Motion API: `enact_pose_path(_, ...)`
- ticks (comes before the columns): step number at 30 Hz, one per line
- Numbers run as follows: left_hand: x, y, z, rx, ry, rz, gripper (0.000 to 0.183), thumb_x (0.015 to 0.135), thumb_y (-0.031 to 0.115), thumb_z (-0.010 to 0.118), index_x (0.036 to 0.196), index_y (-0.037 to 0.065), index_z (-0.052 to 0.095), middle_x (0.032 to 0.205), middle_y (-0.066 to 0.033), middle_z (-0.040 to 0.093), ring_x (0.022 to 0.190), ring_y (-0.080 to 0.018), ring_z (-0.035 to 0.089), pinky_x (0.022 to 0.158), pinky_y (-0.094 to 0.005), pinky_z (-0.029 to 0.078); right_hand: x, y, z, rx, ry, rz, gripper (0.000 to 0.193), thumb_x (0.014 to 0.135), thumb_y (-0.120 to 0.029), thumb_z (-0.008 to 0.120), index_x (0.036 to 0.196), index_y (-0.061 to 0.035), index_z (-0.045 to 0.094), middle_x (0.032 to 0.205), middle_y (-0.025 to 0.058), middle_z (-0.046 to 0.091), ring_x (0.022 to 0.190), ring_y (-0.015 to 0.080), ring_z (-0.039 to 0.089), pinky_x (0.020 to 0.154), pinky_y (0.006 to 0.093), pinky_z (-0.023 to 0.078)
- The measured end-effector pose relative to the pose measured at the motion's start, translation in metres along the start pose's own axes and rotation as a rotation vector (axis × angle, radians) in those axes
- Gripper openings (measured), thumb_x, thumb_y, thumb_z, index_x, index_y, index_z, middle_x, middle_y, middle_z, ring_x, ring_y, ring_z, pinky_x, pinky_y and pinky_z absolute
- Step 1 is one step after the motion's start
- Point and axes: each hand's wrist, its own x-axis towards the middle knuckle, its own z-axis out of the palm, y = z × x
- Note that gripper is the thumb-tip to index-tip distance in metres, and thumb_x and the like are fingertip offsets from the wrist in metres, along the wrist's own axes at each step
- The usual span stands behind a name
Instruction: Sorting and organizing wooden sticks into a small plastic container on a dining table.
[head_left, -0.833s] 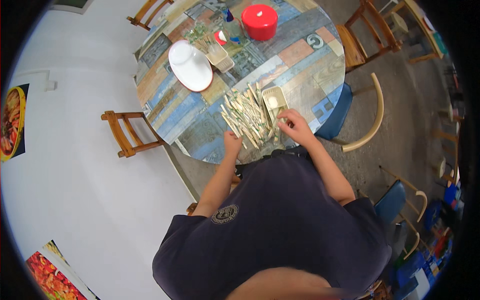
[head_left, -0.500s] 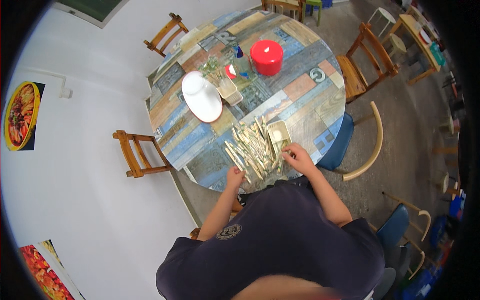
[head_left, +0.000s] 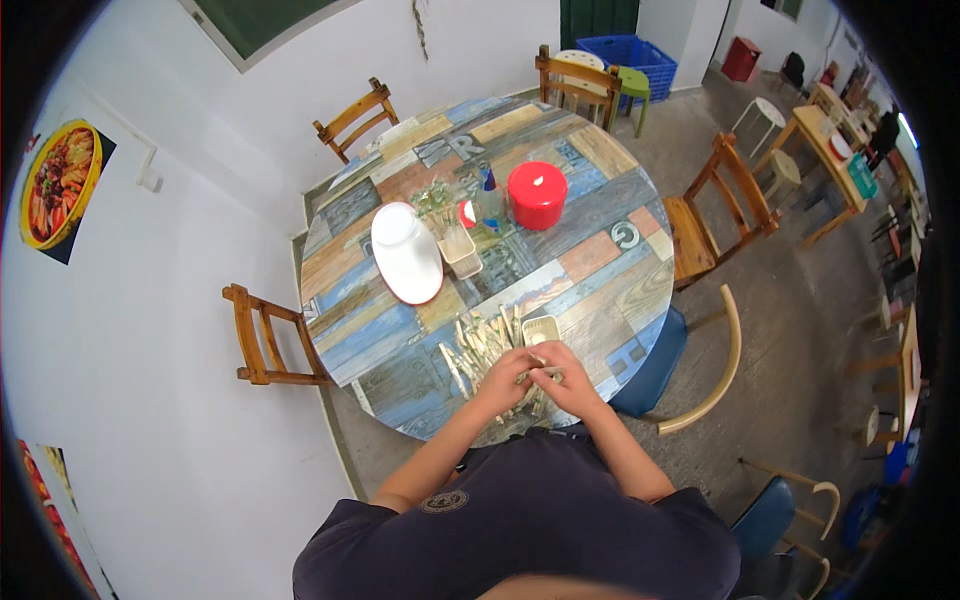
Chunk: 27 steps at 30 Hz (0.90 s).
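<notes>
Thin pale piece (head_left: 549, 372) was clamped in fingers of left hand (head_left: 507, 381) and right hand (head_left: 570, 386). Many slender pale wooden sticks (head_left: 489, 341) were left loose; cream plastic basket's (head_left: 541, 328) fill was mostly hidden.

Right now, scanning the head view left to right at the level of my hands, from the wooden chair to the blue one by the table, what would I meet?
Wooden chair, pile of sticks, left hand, right hand, blue chair.

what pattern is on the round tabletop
The round tabletop has patchwork wood-look planks: blue, grey, tan, brick; best in head view.
</notes>
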Motion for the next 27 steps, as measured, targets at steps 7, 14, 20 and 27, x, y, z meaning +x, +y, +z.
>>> enact_pose_path(7, 0.005, -0.026, 0.016, 0.111, 0.082, -0.011, 0.034, 0.081, 0.004, 0.072, 0.114, 0.005, 0.065, 0.1, -0.0131, 0.062, 0.092, -0.0336, 0.062, 0.083, -0.0408, 0.051, -0.006, -0.009, -0.012, -0.129, -0.13, 0.186, 0.021, 0.093, -0.013, 0.067, 0.114, -0.0092, 0.07, 0.106, 0.0124, 0.066, 0.099, 0.032, 0.065, 0.084, 0.0392, 0.053)
enact_pose_path(14, -0.084, -0.152, -0.012, 0.275, 0.176, -0.681, 0.044, 0.089, 0.031, 0.071, 0.119, 0.002, 0.059, 0.109, -0.0209, 0.064, 0.099, -0.0375, 0.065, 0.086, -0.0458, 0.053, -0.042, 0.04, -0.002, -0.016, -0.235, 0.345, 0.018, 0.093, -0.019, 0.073, 0.106, -0.008, 0.069, 0.108, 0.0086, 0.065, 0.096, 0.0219, 0.065, 0.078, 0.0339, 0.054)
enact_pose_path(20, -0.125, -0.183, -0.003, 0.359, -0.019, -0.916, 0.049, 0.09, 0.04, 0.07, 0.116, 0.0, 0.057, 0.119, -0.0265, 0.064, 0.111, -0.0424, 0.064, 0.09, -0.0495, 0.051, -0.044, 0.038, -0.006, 0.015, -0.241, 0.472, 0.029, 0.091, -0.029, 0.076, 0.111, -0.0086, 0.07, 0.109, 0.0093, 0.06, 0.101, 0.0221, 0.062, 0.079, 0.0345, 0.055)
enact_pose_path(27, -0.14, -0.202, 0.028, 0.357, 0.182, -0.822, 0.042, 0.085, 0.032, 0.079, 0.106, 0.004, 0.055, 0.091, -0.0204, 0.065, 0.09, -0.0383, 0.067, 0.078, -0.0476, 0.052, -0.05, 0.05, 0.003, 0.097, -0.218, 0.502, 0.023, 0.096, -0.022, 0.071, 0.113, -0.0058, 0.071, 0.1, 0.0072, 0.064, 0.084, 0.0166, 0.064, 0.077, 0.0308, 0.054)
